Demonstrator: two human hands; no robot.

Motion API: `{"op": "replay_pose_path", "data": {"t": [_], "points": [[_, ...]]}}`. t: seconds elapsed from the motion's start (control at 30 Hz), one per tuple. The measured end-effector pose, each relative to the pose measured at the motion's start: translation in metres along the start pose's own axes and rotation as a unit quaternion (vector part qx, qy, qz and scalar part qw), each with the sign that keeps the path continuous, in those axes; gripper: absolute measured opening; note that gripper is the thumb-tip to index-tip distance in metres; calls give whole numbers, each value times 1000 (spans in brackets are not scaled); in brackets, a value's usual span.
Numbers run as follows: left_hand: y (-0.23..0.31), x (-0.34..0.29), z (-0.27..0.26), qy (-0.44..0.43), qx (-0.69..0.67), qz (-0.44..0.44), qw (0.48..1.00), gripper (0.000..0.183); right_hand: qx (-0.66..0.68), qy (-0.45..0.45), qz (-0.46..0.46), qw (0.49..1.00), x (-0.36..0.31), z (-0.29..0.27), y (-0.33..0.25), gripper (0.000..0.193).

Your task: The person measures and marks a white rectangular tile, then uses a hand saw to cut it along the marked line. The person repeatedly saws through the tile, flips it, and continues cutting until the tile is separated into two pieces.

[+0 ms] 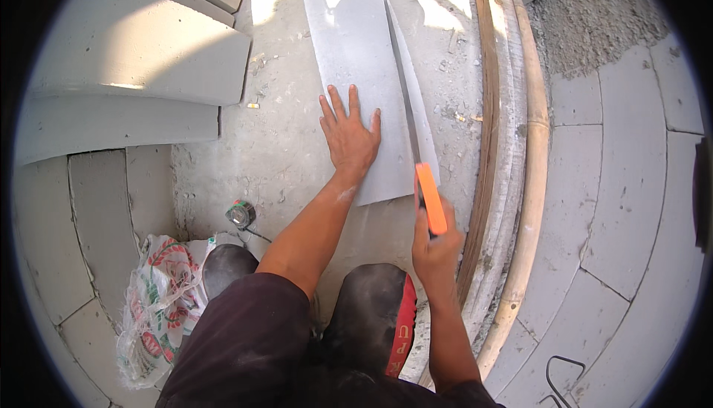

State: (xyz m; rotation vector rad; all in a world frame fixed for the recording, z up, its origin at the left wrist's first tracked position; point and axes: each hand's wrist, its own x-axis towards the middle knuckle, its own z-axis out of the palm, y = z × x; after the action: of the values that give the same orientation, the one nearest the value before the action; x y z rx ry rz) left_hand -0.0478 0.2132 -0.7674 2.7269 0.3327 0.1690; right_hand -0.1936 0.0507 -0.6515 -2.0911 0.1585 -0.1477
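Note:
A pale grey lightweight concrete block (353,44) lies lengthwise on the dusty floor in front of me. My left hand (350,135) presses flat on its near half, fingers spread. Closed around the orange handle of a handsaw (431,198), my right hand (438,250) is at the block's near right corner. The long saw blade runs away from me along the block's right side, in a slanting cut that parts off a narrow strip (420,118). How deep the blade sits is hidden.
Large pale blocks (171,59) are stacked at the left. A tape measure (241,214) lies by a printed woven sack (167,289) near my left knee. On the right run a wooden plank (486,111) and a bamboo pole (536,126), beside a block wall (624,185). A bent metal rod (566,360) shows lower right.

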Motion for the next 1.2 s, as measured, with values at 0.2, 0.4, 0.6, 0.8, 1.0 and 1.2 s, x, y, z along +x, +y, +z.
{"op": "replay_pose_path", "data": {"t": [0.2,0.4,0.6,0.8,1.0,1.2], "points": [[7,1,6,-4,-20,10,1000,76,-100,-26,39,994,122,42,-10,36],[7,7,-3,-6,-1,-8,1000,76,17,52,-30,998,22,21,-6,33],[6,2,12,-14,0,16,1000,77,-105,8,37,994,138,53,-13,32],[-2,4,-1,-7,16,-6,1000,78,26,59,-6,998,1,9,2,34],[5,-10,8,-38,-14,3,999,79,-81,-23,80,993,108,41,-11,33],[-6,9,0,-13,1,-13,1000,79,-14,25,-16,999,6,16,0,36]]}}
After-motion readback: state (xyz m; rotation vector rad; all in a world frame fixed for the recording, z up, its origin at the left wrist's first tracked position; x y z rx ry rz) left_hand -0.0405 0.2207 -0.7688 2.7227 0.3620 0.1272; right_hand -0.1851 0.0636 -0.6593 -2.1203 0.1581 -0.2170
